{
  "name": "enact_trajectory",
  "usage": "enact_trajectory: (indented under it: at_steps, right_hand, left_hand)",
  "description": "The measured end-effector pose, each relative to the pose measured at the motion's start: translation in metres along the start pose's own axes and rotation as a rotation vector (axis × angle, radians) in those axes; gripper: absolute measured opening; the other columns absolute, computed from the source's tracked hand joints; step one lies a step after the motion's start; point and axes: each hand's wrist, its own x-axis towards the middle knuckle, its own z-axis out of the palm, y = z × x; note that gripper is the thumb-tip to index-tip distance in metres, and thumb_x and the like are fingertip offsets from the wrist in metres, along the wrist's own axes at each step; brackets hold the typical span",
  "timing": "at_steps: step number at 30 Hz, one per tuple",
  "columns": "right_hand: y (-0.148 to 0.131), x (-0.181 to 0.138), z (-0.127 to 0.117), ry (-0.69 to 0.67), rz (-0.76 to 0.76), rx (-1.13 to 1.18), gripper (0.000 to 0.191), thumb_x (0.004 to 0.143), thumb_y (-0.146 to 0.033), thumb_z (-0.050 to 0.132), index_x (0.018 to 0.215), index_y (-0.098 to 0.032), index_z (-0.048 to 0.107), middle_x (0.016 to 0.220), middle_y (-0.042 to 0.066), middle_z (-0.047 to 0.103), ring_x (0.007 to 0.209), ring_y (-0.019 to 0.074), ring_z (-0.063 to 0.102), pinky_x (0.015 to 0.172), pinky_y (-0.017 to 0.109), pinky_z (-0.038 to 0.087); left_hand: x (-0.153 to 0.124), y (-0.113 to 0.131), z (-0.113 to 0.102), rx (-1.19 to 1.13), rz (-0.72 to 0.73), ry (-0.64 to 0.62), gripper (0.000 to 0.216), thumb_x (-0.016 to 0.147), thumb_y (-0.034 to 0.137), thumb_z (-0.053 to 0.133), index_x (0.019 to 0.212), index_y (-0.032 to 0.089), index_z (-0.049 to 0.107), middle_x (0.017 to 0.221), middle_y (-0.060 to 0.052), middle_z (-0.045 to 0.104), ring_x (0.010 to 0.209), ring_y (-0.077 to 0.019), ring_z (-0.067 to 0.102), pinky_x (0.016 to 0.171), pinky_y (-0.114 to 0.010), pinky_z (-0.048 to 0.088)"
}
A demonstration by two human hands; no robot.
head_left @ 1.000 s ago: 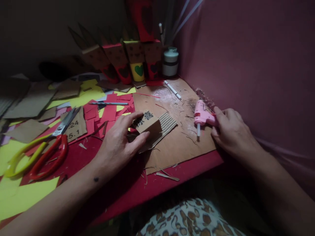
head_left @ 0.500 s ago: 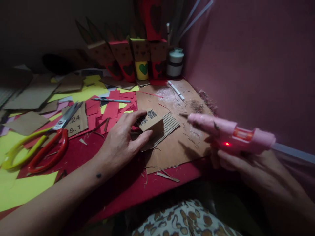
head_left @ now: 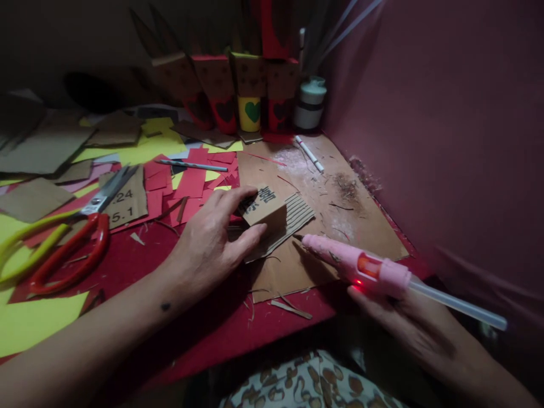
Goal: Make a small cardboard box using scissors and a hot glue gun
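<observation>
Between the thumb and fingers of my left hand [head_left: 208, 243] is a small folded cardboard piece [head_left: 272, 207] with black printed characters. It stands on a ribbed strip of corrugated cardboard [head_left: 300, 212], which lies on a larger cardboard sheet [head_left: 365, 224]. My right hand [head_left: 403, 323] grips a pink hot glue gun [head_left: 352, 260] with a lit red light. A clear glue stick [head_left: 459, 303] pokes out of its back. The nozzle points left, close to the edge of the ribbed strip; I cannot tell whether they touch.
Scissors [head_left: 96, 215] with yellow and red handles lie open on the left, among red paper scraps [head_left: 189, 184] and cardboard offcuts. A blue-grey pencil [head_left: 193, 165] and a white marker [head_left: 309, 154] lie farther back. Painted cups [head_left: 250, 113] and a lidded jar [head_left: 310, 105] stand behind.
My right hand has brought the glue gun left and down, so its nozzle is now near the ribbed strip. My left hand keeps its hold on the folded cardboard. The view has shifted slightly.
</observation>
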Motion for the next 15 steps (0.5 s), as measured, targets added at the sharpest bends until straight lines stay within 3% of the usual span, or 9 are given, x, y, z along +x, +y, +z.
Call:
enact_trajectory:
  at_steps: [4, 10, 15]
  right_hand:
    - [-0.014, 0.011, -0.002, -0.099, 0.076, 0.05, 0.048, 0.098, -0.035, 0.055, 0.146, -0.039, 0.05, 0.148, -0.001, 0.055, 0.137, 0.0321, 0.049, 0.115, 0.053, 0.04]
    - [-0.022, 0.021, -0.002, -0.101, 0.025, 0.089, 0.042, 0.099, -0.036, 0.052, 0.141, -0.039, 0.056, 0.144, 0.0, 0.058, 0.134, 0.0312, 0.053, 0.113, 0.05, 0.044]
    - [-0.016, 0.015, 0.002, -0.072, 0.094, 0.075, 0.047, 0.097, -0.04, 0.057, 0.143, -0.039, 0.054, 0.144, 0.001, 0.059, 0.133, 0.0329, 0.054, 0.11, 0.051, 0.047]
  left_hand:
    - [0.0, -0.002, 0.004, 0.002, 0.021, 0.028, 0.048, 0.089, 0.038, 0.059, 0.129, 0.011, 0.058, 0.111, -0.013, 0.065, 0.099, -0.0261, 0.064, 0.088, -0.04, 0.054]
    - [-0.001, -0.007, 0.009, 0.005, 0.073, 0.077, 0.046, 0.089, 0.036, 0.061, 0.129, 0.013, 0.059, 0.11, -0.01, 0.065, 0.097, -0.0223, 0.063, 0.088, -0.036, 0.054]
    - [0.0, -0.001, 0.004, 0.011, 0.051, 0.035, 0.049, 0.088, 0.033, 0.06, 0.13, 0.007, 0.058, 0.11, -0.014, 0.065, 0.098, -0.0239, 0.063, 0.089, -0.037, 0.054]
